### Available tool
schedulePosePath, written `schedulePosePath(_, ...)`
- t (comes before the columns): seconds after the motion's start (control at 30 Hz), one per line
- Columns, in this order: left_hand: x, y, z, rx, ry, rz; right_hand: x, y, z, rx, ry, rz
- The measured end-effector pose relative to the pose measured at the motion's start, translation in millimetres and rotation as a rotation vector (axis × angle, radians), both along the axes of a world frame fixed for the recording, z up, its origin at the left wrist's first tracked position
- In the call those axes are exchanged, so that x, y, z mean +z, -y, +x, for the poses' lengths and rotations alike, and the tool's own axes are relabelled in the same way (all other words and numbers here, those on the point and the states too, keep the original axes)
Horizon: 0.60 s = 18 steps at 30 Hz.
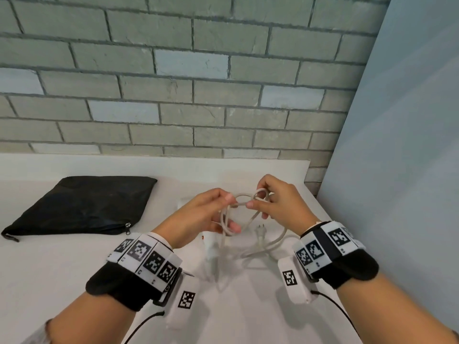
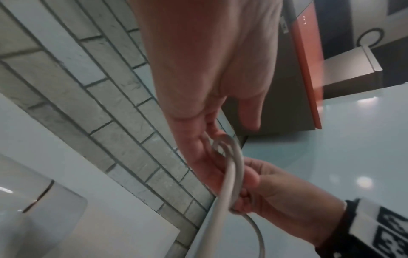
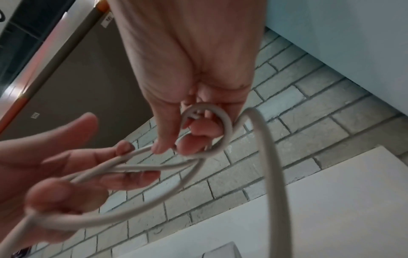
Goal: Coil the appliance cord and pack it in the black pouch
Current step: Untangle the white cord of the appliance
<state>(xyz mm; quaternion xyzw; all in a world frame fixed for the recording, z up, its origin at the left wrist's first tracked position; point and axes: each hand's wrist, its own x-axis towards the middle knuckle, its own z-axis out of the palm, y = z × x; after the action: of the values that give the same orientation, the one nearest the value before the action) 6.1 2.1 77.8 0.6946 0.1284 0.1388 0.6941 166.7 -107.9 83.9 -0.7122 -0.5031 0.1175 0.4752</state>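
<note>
The left hand [image 1: 198, 214] is raised above the table [image 1: 62, 274], fingers curled. Its thumb and forefinger pinch the pale cord [image 1: 250, 202] at the near end of a small loop, and two strands of the cord run across its lower fingers, as the right wrist view shows. The little finger sticks out straighter, with a strand passing against its tip.

The right hand [image 1: 278, 199] is just beside the left hand, almost touching it at the fingertips. Its fingers are bent round a small tight loop of the cord; in the right wrist view that loop rings two fingertips [image 3: 194, 144] while the thumb closes on it from the side. Neither hand is spread; both are closed on the cord.

From the hands the cord hangs down in larger loose curves to the table. Its plug [image 1: 260, 233], prongs pointing away from the person, lies on the table below the hands, and a white block [image 1: 211, 247] on the cord rests on the table just left of the plug. More slack lies curled on the table nearer the person than the plug.

The black pouch [image 1: 84, 207] lies flat on the table well to the left of the hands, its zipper pull [image 1: 127, 225] at the near right corner. Behind the table stands a grey brick wall [image 1: 173, 83].
</note>
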Motion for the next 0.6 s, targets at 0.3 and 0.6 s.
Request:
schedulePosePath(0.3,-4.0,-19.0,14.5,0.479,0.026,0.251,9.0,27.3,-6.2,0.184,-0.114,0.188)
schedulePosePath(0.6,14.6,-26.5,11.6,0.594,0.171,0.035,-24.1,42.0,24.1,-0.106,0.121,0.186)
